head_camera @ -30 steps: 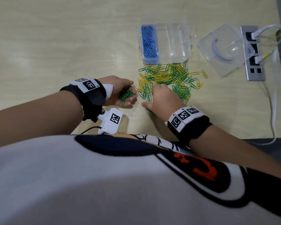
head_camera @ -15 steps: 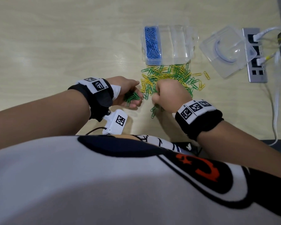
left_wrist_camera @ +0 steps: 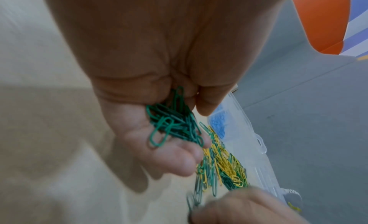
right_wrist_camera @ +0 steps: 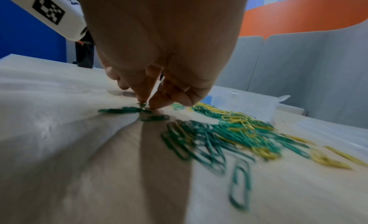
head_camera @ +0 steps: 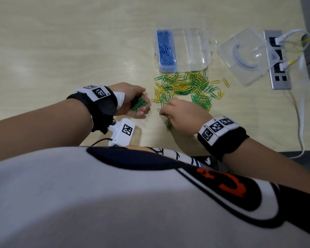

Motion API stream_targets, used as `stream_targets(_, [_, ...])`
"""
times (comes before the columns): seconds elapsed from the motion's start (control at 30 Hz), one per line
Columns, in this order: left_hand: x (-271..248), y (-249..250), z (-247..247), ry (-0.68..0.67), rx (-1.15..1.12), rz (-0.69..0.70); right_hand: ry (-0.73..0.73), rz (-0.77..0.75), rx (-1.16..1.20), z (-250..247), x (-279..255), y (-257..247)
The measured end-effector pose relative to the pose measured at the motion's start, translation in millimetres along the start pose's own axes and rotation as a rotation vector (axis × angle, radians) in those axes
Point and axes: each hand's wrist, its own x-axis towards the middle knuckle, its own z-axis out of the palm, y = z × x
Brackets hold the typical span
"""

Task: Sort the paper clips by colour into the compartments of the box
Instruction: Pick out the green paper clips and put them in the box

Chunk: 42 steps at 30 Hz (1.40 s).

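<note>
Blue clips (head_camera: 165,49) already fill one compartment of the box (head_camera: 197,47). Left hand (head_camera: 132,102) cups a green bunch (left_wrist_camera: 175,123); right fingers (right_wrist_camera: 145,95) pinch a green clip (right_wrist_camera: 127,109) on the desk (head_camera: 61,51), the mixed green-yellow pile (head_camera: 186,86) just beyond them unsorted.

clear glossy plastic box (head_camera: 200,51), pale wood-grain table (head_camera: 61,42)

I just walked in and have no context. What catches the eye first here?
A mixed pile of green and yellow clips on the table in front of the clear box, whose left compartment holds blue clips. The left hand cups green clips; the right hand pinches another.
</note>
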Motion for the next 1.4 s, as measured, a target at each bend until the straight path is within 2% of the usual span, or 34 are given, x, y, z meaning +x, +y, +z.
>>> stream_targets(0.1, [0.4,0.5,0.1,-0.010,0.010,0.000,-0.011,0.008,-0.015,-2.5,-12.6,11.5])
stream_targets(0.2, [1.3,1.2,5.0,-0.023,0.032,-0.006,0.054,0.049,0.047,-0.9,-20.6,16.7])
stream_targets(0.3, [0.8,2.5,10.8,-0.033,0.060,-0.007,-0.036,0.081,0.086,4.4,-18.6,9.3])
stream_targets(0.37, [0.2,3.8,14.0,-0.038,0.077,-0.003,-0.046,0.052,0.042,10.1,-15.3,4.9])
stream_targets(0.47, [-0.5,4.4,17.4,-0.031,0.085,-0.004,0.052,0.031,-0.019,15.5,-12.3,4.8])
stream_targets(0.67, [-3.0,1.7,27.7,-0.036,0.113,0.001,0.181,0.109,-0.077,13.8,-5.1,9.3])
stream_targets(0.73, [-3.4,1.0,31.7,-0.048,0.131,0.002,0.203,0.148,-0.022,6.4,-3.7,11.3])
stream_targets(0.8, [-3.2,1.4,36.4,-0.056,0.143,0.011,0.265,0.172,0.128,-2.2,-4.5,11.2])
stream_targets(0.97, [-1.3,4.8,46.5,-0.126,0.102,0.023,0.442,0.042,0.426,-19.9,-6.7,-6.5])
stream_targets(1.07, [-0.7,6.6,47.5,-0.106,0.090,-0.018,0.520,0.154,0.467,-22.5,-9.0,8.6])
stream_targets(1.1, [-0.4,6.8,46.8,-0.085,0.089,-0.021,0.482,0.202,0.426,-22.4,-11.1,17.8])
stream_targets(1.17, [-0.5,7.1,44.7,-0.070,0.095,-0.014,0.254,0.268,0.300,-20.1,-16.1,33.8])
stream_targets(1.23, [-0.7,6.9,42.3,-0.064,0.095,-0.009,0.038,0.271,0.188,-15.0,-21.2,37.9])
stream_targets(1.3, [-1.3,7.0,40.8,-0.045,0.094,-0.012,0.005,0.243,0.143,-7.5,-22.3,34.6])
stream_targets(1.4, [-2.3,6.7,39.8,-0.036,0.093,-0.012,0.076,0.165,0.028,-0.7,-16.2,23.8])
